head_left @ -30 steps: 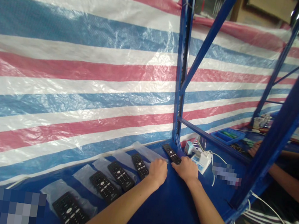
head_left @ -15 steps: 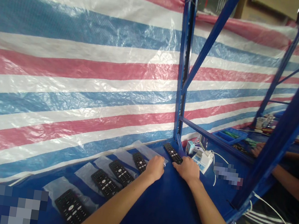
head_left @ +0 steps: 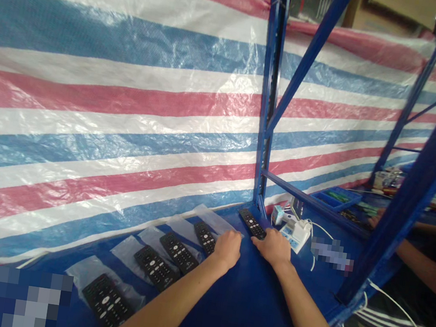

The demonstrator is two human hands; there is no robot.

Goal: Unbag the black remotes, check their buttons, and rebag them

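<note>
Several black remote controls lie in a row on the blue table (head_left: 246, 308), most on clear plastic bags (head_left: 210, 217). My left hand (head_left: 227, 250) rests with curled fingers on the edge of a clear bag, beside one remote (head_left: 205, 237). My right hand (head_left: 276, 248) touches the near end of the last remote (head_left: 252, 223), which lies bare near the blue rack post (head_left: 268, 100). Whether either hand truly grips anything is hard to tell.
A red, white and blue striped tarp (head_left: 107, 115) hangs behind the table. A small white device (head_left: 293, 231) with a white cable sits right of my right hand. Another person's arm (head_left: 426, 268) reaches in at the right, near a blue tray (head_left: 333, 197).
Both hands have stayed at the same remotes; the view has shifted slightly. The left hand has edged a little along the clear bag.
</note>
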